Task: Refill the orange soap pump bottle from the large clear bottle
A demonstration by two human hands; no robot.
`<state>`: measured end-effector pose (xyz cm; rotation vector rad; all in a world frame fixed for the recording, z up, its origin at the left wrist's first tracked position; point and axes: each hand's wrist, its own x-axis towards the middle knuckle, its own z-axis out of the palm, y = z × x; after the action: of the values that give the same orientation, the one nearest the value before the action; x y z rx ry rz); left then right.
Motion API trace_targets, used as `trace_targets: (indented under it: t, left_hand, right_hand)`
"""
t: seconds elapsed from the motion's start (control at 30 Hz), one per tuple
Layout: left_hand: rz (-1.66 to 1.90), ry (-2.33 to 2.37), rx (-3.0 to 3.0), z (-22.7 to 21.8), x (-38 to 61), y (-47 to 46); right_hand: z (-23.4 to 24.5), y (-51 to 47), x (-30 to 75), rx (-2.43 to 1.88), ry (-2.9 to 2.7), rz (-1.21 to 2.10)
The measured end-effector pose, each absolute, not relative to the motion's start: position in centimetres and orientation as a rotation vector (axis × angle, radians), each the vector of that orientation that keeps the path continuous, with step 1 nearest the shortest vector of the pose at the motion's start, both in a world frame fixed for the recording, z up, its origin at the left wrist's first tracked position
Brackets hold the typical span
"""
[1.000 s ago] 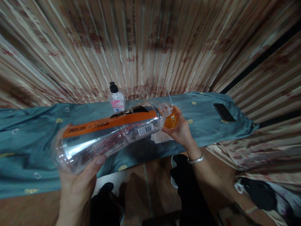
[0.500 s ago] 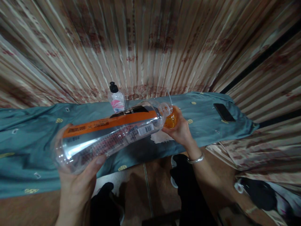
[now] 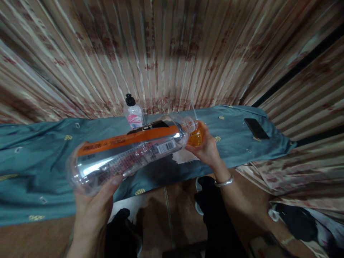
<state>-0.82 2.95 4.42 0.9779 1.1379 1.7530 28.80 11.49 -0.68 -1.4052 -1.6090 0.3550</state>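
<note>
My left hand (image 3: pixel 92 209) grips the base of a large clear plastic bottle (image 3: pixel 129 152) with an orange and silver label. The bottle lies almost level, its open mouth pointing right. That mouth rests over a glass of orange liquid (image 3: pixel 195 136), which my right hand (image 3: pixel 206 148) holds above a table covered with a teal cloth (image 3: pixel 32 168). A clear straw or stick stands up out of the glass. A silver bangle circles my right wrist. The bottle looks nearly empty.
A small bottle with a black cap and pink label (image 3: pixel 133 113) stands at the back of the table. A black phone (image 3: pixel 256 128) lies at the right end. A white tissue (image 3: pixel 182 156) lies under the glass. Patterned curtains hang behind; dark shoes rest on the floor.
The base of the big bottle and my left hand have shifted slightly right. The glass and my right hand stay where they were.
</note>
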Motion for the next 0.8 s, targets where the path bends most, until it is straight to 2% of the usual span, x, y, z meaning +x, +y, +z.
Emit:
trace_targets:
  t: [0.8]
  left_hand:
    - [1.683, 1.033, 0.725, 2.7, 0.8, 3.9]
  right_hand:
    - [-0.8, 11.7, 29.1, -1.377, -1.625, 0.314]
